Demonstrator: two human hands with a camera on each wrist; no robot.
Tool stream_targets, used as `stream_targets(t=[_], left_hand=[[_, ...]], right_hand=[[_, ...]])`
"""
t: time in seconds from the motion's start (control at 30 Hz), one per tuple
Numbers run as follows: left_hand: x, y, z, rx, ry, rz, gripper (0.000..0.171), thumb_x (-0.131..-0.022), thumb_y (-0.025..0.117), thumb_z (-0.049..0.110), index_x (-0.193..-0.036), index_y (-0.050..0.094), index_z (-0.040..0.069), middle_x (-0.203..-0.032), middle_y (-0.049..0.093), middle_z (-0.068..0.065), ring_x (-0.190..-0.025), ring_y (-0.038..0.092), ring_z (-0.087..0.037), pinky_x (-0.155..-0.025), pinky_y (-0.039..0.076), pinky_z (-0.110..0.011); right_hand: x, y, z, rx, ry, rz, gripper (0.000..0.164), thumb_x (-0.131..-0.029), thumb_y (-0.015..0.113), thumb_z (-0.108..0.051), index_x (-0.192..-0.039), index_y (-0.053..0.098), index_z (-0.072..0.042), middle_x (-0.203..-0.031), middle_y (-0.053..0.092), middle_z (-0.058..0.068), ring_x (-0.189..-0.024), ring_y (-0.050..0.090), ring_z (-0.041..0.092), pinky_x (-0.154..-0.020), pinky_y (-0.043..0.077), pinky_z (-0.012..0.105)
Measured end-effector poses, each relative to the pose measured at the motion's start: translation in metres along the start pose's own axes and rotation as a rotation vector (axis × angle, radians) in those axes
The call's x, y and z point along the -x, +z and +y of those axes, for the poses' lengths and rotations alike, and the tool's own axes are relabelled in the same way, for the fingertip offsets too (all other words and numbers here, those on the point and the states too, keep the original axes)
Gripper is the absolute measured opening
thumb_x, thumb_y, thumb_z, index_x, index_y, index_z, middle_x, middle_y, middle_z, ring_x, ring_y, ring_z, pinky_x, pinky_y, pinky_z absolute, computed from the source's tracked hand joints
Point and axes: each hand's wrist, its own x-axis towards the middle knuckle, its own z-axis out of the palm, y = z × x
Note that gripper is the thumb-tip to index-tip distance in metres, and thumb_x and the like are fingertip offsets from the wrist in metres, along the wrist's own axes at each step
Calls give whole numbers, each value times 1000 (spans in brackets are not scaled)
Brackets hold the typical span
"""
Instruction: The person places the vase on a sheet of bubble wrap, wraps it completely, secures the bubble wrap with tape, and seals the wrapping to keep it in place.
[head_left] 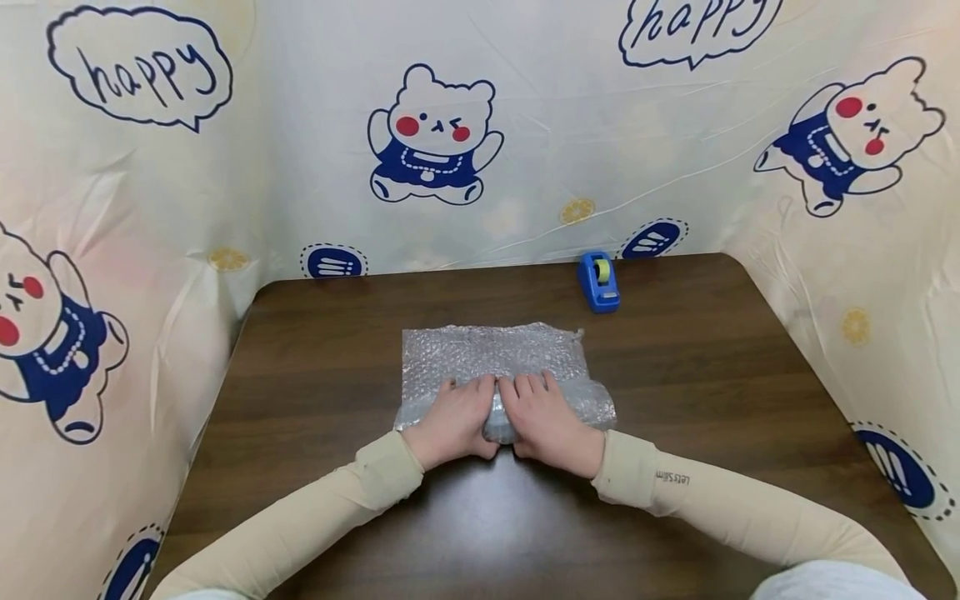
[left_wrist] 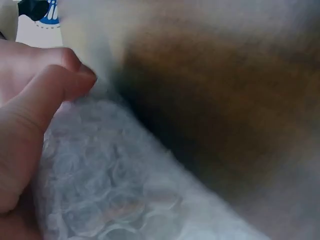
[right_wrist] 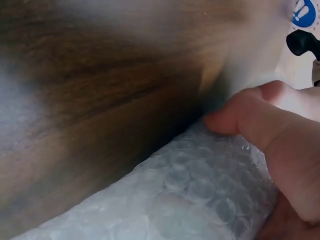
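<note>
A sheet of clear bubble wrap (head_left: 495,348) lies on the table, flat at its far part and rolled up along its near edge. Both hands grip the roll side by side, close together at its middle. My left hand (head_left: 453,419) has its fingers over the top and its thumb on the near side. In the same way my right hand (head_left: 551,423) holds the roll's right half. Round bubbles of the wrap (left_wrist: 115,175) show below the left thumb in the left wrist view, and the right thumb (right_wrist: 250,117) presses the wrap (right_wrist: 200,185) in the right wrist view. Whether anything lies inside the roll cannot be seen.
A blue tape dispenser (head_left: 600,283) with a yellowish roll stands near the table's back edge, right of the wrap. The dark wooden table (head_left: 322,333) is enclosed at the back and sides by a printed cloth (head_left: 315,150).
</note>
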Motion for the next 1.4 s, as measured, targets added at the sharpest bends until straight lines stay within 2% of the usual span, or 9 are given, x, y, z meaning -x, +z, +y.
stream_targets(t=[0.13,0.27,0.43,0.63,0.83,1.0,1.13,1.3,1.4], left_hand=[[2,-1,2,40,-39,-58,85,-63,92,38,-122,48,-4,-94,70,-9,-81,70,-27,-91,48,-69],[6,-3,4,78,-61,-131,87,-64,91,43,-123,47,-3,-89,71,-8,-74,70,-26,-91,48,-67],[7,-6,5,107,-69,-157,86,-65,90,45,-124,47,-1,-90,71,-7,-77,70,-26,-91,48,-68],[5,-9,2,61,-82,-162,81,-68,86,54,-126,57,6,-114,61,-10,-109,58,-29,-96,42,-73],[8,-10,2,45,-58,-126,86,-71,87,53,-134,55,4,-120,64,-11,-117,60,-30,-103,38,-75],[8,-15,3,37,-29,-69,90,-70,90,47,-137,51,0,-116,71,-13,-111,68,-30,-100,42,-73],[8,-12,3,54,-20,-81,97,-68,94,49,-138,49,-1,-114,72,-15,-106,70,-29,-92,48,-68],[6,-6,-2,43,-27,-90,108,-62,96,58,-139,47,1,-117,72,-14,-108,71,-29,-98,43,-73],[4,-3,-5,13,-17,-76,104,-65,94,56,-140,47,2,-113,74,-12,-103,72,-27,-99,41,-75]], right_hand=[[-1,-5,2,-101,-8,-77,84,-61,94,-37,-125,54,-1,-104,63,15,-97,63,34,-84,52,54],[-1,-12,2,-187,-13,-185,83,-64,93,-40,-127,54,-2,-108,65,15,-100,64,34,-82,52,55],[-3,-19,4,-232,-7,-254,82,-67,93,-39,-128,54,-1,-114,66,17,-106,65,37,-87,51,61],[-12,-20,10,-275,-15,-334,80,-68,92,-35,-131,54,-2,-116,66,16,-106,66,35,-91,52,64],[-22,-23,17,-332,-14,-449,85,-72,91,-34,-138,50,0,-121,65,15,-108,64,32,-92,52,61],[-34,-27,26,-437,5,-529,80,-73,89,-26,-137,49,0,-123,65,14,-110,64,32,-96,48,68],[-39,-27,29,-448,5,-588,76,-74,88,-25,-135,49,0,-122,66,13,-112,65,30,-97,48,68],[-42,-24,32,-485,18,-624,83,-76,87,-27,-141,45,4,-124,67,12,-114,65,27,-100,45,69],[-42,-23,33,-485,19,-621,85,-77,87,-29,-143,44,4,-125,67,12,-115,65,27,-102,45,68]])
